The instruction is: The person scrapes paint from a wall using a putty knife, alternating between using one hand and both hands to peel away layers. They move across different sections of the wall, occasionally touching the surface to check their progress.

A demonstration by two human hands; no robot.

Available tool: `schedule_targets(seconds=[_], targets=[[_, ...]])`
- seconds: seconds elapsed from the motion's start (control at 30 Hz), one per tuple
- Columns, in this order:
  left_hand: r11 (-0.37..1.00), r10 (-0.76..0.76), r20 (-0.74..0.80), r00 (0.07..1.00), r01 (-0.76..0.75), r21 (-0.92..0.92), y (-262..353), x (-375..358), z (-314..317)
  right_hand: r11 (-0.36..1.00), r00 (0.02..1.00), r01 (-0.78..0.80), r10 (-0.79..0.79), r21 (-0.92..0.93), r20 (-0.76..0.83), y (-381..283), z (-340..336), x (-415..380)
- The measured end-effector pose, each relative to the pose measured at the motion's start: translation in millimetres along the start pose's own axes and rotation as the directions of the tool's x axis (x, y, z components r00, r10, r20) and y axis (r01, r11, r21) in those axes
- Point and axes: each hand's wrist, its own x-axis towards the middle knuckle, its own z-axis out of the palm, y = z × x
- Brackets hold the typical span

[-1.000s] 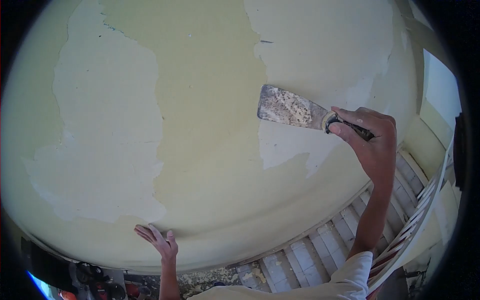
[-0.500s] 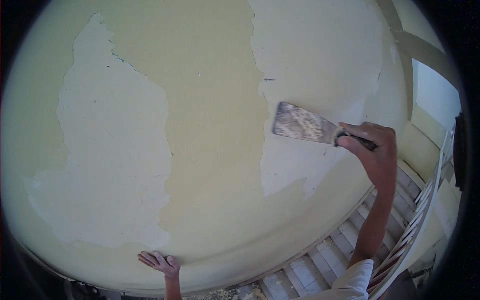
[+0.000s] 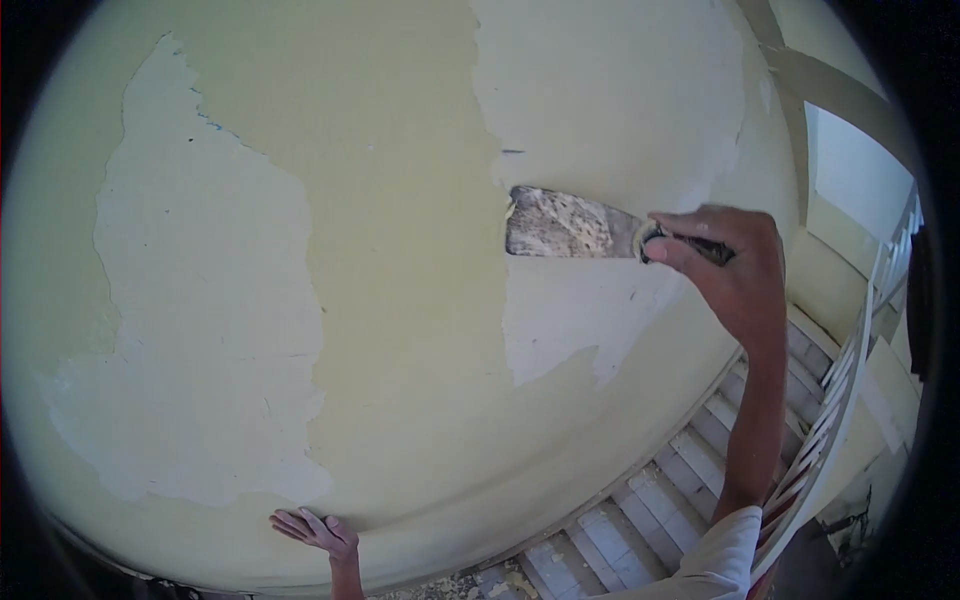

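My right hand (image 3: 728,248) is closed round the dark handle of a paint scraper (image 3: 565,222). Its wide blade, smeared with pale residue, lies against the wall, the front edge at the border between yellow paint (image 3: 410,200) and a bare whitish patch (image 3: 610,90). A small curl of paint shows at the blade's upper corner. Low on the wall, my left hand (image 3: 318,531) rests open, fingers spread, holding nothing. Just above it is the bottom of a second whitish patch (image 3: 205,300) with a ragged outline.
Tiled stairs (image 3: 620,520) run along the wall's foot at lower right, with paint flakes (image 3: 470,585) at the bottom. A white railing (image 3: 840,400) borders the stairs. Beyond it, a window-like bright opening (image 3: 850,160) stands at upper right.
The scraper has shifted left and sits level, its edge now at the yellow paint's border, where a small curl has appeared. My left hand stays on the wall; the view has shifted slightly.
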Motion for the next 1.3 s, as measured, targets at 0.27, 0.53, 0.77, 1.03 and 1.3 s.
schedule_targets(seconds=[0.27,0.53,0.77,1.03,1.3], targets=[[1.000,0.026,-0.003,1.000,-0.026,0.017,1.0,2.2,-3.8,0.996,0.998,0.031,-0.035,0.079,0.044,-24.5,5.3,10.6],[1.000,0.006,-0.030,1.000,-0.007,-0.013,-2.0,0.5,-0.4,0.997,0.999,-0.051,0.051,0.059,0.000,-11.7,-14.1,28.7],[0.999,0.040,-0.036,0.999,-0.039,0.023,-1.7,2.9,-0.1,0.999,0.998,0.037,-0.036,0.028,-0.058,-17.7,-21.5,40.1],[1.000,0.000,-0.031,1.000,0.000,-0.002,-2.6,1.1,-0.2,0.999,1.000,0.024,-0.024,0.023,0.006,-26.0,-20.4,48.3],[1.000,0.006,0.006,1.000,-0.006,-0.006,0.3,0.5,-5.3,0.996,0.996,-0.075,0.072,0.046,0.051,-25.3,-26.0,53.0]])
